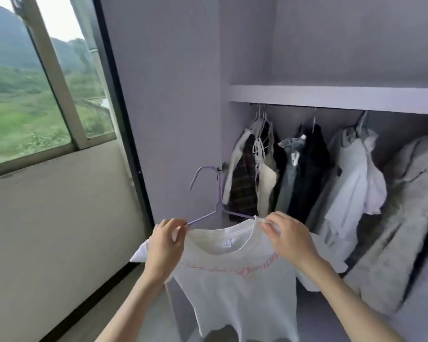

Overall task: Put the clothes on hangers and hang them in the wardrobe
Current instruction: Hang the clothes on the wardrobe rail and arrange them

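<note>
From where I'm watching, the left hand (164,245) sits lower centre-left of the frame, fingers pinched together on the shoulder seam of the white cotton t-shirt with pink script across the chest (235,287) right where the left arm of the thin lilac wire hanger (218,193) goes into the collar. The shirt hangs limp and soft below both hands, centre bottom. The hanger's long axis runs left-right between the hands, its hook sticking up and curling toward the left (away from the wardrobe). The right hand (288,239) pinches the collar rim over the hanger's other arm, and it's the one nearer the wardrobe. The dark hanging rail under the white shelf (331,108) lies up and right of the hands, already loaded with the row of hung clothes (307,169), so I'd guess the hook needs turning before it can catch.
</note>
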### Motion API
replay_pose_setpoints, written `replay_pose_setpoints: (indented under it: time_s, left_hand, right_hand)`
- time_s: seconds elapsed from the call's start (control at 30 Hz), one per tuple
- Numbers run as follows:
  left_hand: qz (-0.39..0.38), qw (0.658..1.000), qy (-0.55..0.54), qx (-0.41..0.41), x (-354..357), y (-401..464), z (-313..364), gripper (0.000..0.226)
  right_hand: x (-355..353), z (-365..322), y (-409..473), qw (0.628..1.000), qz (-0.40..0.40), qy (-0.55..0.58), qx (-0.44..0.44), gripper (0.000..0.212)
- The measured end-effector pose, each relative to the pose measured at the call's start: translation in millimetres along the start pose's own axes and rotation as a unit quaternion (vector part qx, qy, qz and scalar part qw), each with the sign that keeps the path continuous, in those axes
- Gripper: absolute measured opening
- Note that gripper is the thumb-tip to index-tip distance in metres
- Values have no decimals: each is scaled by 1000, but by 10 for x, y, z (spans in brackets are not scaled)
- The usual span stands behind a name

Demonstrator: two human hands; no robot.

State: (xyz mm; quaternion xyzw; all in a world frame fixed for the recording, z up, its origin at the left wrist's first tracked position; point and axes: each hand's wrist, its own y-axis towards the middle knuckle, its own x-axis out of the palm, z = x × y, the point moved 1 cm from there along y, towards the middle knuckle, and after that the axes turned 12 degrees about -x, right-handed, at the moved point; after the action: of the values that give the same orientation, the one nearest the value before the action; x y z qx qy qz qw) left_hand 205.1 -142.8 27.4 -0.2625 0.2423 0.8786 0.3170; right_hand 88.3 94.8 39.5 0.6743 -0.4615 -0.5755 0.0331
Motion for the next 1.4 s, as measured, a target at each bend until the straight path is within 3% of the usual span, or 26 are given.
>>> replay_pose_setpoints:
  time_s: [0.1,0.23,0.4,0.53,0.67,0.77,0.83,0.93,1.03,1.17,1.4]
  left_hand:
    - [-93,994,8,62,517,85,294,23]
    - [-252,957,35,140,1139,8,624,33]
    - [-338,924,32,177,1793,7,1077,35]
    - [-347,919,19,186,2211,109,1501,36]
    - [-359,913,23,193,2629,257,1877,36]
    - [-347,915,19,205,2935,391,2064,36]
    - [-336,917,12,213,3098,484,2169,36]
    - [-294,928,2,231,3197,663,2344,39]
    - [-199,935,6,292,3121,918,2524,42]
    - [-76,914,52,394,2999,1399,2739,45]
    - [37,876,88,472,2985,2230,3243,53]
  right_hand:
    - [-223,298,-290,989,19,-56,135,24]
    - [-492,658,-675,948,-24,-108,299,29]
    - [-774,1164,-956,892,-26,2,451,39]
    - [-907,1528,-1058,853,43,156,497,28]
    - [-1134,1702,-1040,882,63,150,443,27]
    - [-1361,1720,-931,924,16,115,364,33]
    - [-1458,1754,-822,933,5,117,339,31]
    - [-1506,1904,-540,929,45,150,336,30]
    - [-1443,2120,-170,918,93,160,349,27]
    - [-1227,2364,359,917,137,167,335,34]
    - [-917,2943,1202,906,233,129,329,34]
